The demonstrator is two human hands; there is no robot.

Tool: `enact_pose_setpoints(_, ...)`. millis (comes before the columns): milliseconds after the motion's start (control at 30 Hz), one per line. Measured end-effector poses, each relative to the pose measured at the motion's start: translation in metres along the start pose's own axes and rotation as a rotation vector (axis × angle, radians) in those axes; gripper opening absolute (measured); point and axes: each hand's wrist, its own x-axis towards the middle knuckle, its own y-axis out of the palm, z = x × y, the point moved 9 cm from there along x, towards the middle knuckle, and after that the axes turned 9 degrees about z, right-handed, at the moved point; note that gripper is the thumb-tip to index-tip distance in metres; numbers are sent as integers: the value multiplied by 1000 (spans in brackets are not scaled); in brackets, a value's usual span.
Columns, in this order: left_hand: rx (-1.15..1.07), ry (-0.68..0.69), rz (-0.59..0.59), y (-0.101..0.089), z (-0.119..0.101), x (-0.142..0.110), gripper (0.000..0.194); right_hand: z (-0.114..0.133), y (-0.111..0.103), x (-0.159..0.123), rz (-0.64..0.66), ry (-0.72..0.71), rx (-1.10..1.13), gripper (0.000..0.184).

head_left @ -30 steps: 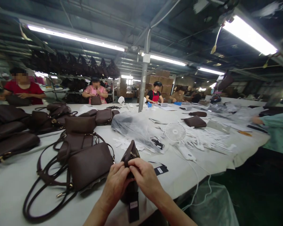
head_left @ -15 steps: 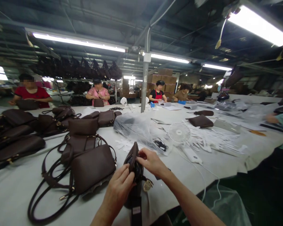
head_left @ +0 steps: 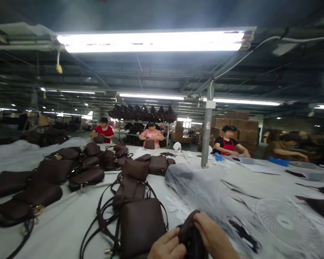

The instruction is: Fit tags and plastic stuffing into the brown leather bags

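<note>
At the bottom of the view both my hands are on a dark brown handbag (head_left: 191, 239), whose lower part is cut off by the frame edge. My left hand (head_left: 169, 246) grips its left side with the fingers curled. On the upper right edge, my right hand (head_left: 210, 233) pinches the rim between thumb and fingers. The bag's inside looks black and is mostly hidden. Just left of my hands lies another brown bag (head_left: 142, 225) with a long strap (head_left: 99, 212) looped beside it.
More brown bags (head_left: 54, 171) are piled on the left of the white-covered table. Clear plastic sheeting (head_left: 190, 183), a black cable bundle (head_left: 243, 233) and a white fan (head_left: 284, 223) lie to the right. A grey post (head_left: 206, 136) rises from the table. Several people work across it.
My view has swung left and up, so the scene sits further right and my hands appear lower. Both hands still hold the handbag.
</note>
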Motion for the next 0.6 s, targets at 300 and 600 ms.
enact_pose_setpoints(300, -394, -205, -4, -20, 16, -21, 36, 58, 6, -10, 249, 86, 514, 17)
enact_pose_setpoints(600, -455, -550, 18, -18, 36, -45, 64, 56, 10, -18, 294, 184, 598, 20)
